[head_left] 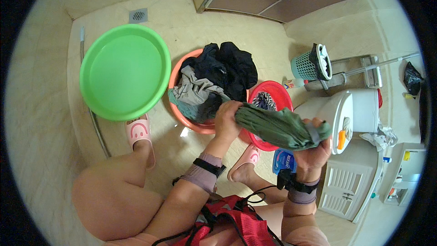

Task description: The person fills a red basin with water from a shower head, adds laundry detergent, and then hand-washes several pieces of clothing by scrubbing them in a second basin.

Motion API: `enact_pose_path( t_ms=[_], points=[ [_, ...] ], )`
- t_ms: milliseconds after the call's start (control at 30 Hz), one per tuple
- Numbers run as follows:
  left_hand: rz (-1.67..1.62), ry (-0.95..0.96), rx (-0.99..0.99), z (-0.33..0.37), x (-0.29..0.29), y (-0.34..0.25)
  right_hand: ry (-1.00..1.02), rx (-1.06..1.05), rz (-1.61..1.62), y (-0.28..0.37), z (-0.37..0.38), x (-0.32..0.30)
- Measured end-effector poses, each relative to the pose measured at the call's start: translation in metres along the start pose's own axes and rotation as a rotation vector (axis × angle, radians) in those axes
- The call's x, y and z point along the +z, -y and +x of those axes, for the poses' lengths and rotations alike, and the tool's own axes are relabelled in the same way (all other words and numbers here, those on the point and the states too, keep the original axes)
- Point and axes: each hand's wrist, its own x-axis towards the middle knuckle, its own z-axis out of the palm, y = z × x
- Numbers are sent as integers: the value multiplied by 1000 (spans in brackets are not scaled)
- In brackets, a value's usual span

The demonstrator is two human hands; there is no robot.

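A dark green garment (277, 125) is stretched between my two hands, bunched lengthwise. My left hand (227, 120) is closed on its left end, beside the orange basin (184, 120). At the other end my right hand (316, 148) grips the cloth, with the fingers partly hidden behind it. The orange basin holds a heap of clothes: black cloth (227, 66), a grey-beige piece (195, 89) and some teal cloth. Under the stretched garment stands a red basin (284, 95) with a black-and-white striped cloth (265, 101) in it.
A large green basin (127, 70) stands at the left, near a floor drain (138, 15) and a hose (98, 132). On the right are a waste basket (309, 66), a toilet (341, 123) and a louvred cabinet (346, 184). A blue package (284, 160) lies near my right foot.
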Motion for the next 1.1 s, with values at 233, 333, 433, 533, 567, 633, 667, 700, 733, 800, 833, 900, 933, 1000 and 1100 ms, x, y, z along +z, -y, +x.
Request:
enact_pose_path(
  t_ms=[233,333,433,533,567,633,667,700,733,800,833,900,933,1000,1100],
  points=[
    [-111,70,-77,38,-11,-56,160,-162,-45,42,15,-14],
    [-107,38,-35,48,-14,-69,48,-170,-104,39,28,-31],
    [-114,50,-17,57,-16,-88,-56,-42,-421,-5,47,-57],
    [-123,108,70,66,-20,-128,-3,193,-502,-67,41,-67],
    [-122,130,70,64,-17,-137,-21,283,-453,-81,36,-75],
    [-120,101,99,60,-8,-146,-47,425,-327,-101,30,-82],
    [-124,107,75,57,-6,-146,-62,480,-260,-107,28,-83],
    [-126,106,77,56,-5,-143,-74,520,-194,-110,27,-84],
    [-226,105,-28,54,-3,-139,-94,559,-118,-113,25,-84],
    [-348,100,-164,52,-1,-125,-134,629,31,-121,27,-85],
    [-532,117,-349,54,-1,-121,-153,644,97,-124,28,-82],
    [-540,2,-328,56,-4,-109,-187,571,134,-123,30,-76],
    [-500,-66,-328,57,-7,-97,-177,487,88,-118,34,-58],
    [-252,-189,-288,55,-3,-61,-159,238,-97,-109,45,-43],
    [180,-135,-364,37,-7,-18,-203,140,-88,-99,63,-52]
  ],
)
